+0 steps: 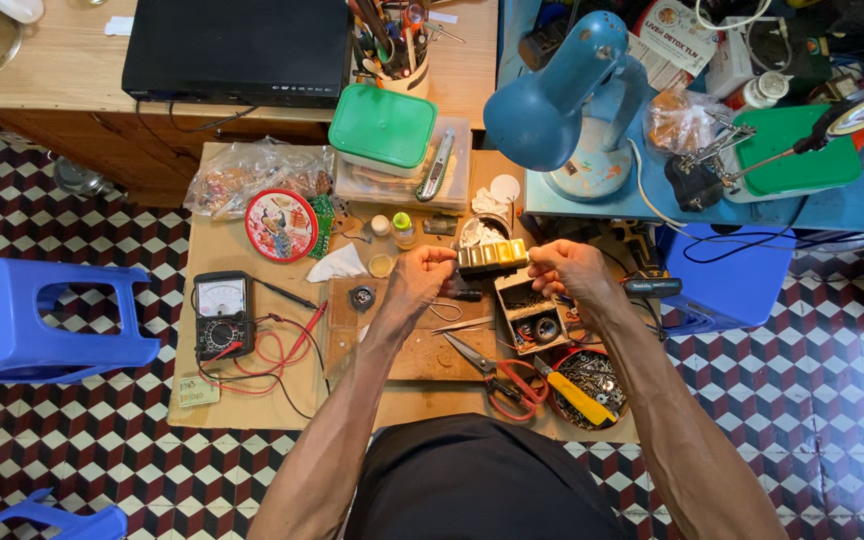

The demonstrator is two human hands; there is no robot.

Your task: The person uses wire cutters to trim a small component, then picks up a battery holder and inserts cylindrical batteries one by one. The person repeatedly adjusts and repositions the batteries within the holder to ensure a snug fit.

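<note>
Both of my hands hold a small pack of several gold-coloured cells in a row [492, 256] above the low wooden work board [252, 400]. My left hand [420, 280] grips its left end, and my right hand [570, 272] grips its right end. Below the pack sits a small open cardboard box of parts [532, 318]. Red-handled scissors [502, 380] and a yellow-handled tool [574, 395] lie near my right forearm.
A black multimeter [222, 315] with red and black leads lies at the left. A round red tin lid [281, 226], a green-lidded box [384, 126], a blue desk lamp [562, 100], a tin of screws [592, 380] and blue plastic stools [42, 320] surround the board.
</note>
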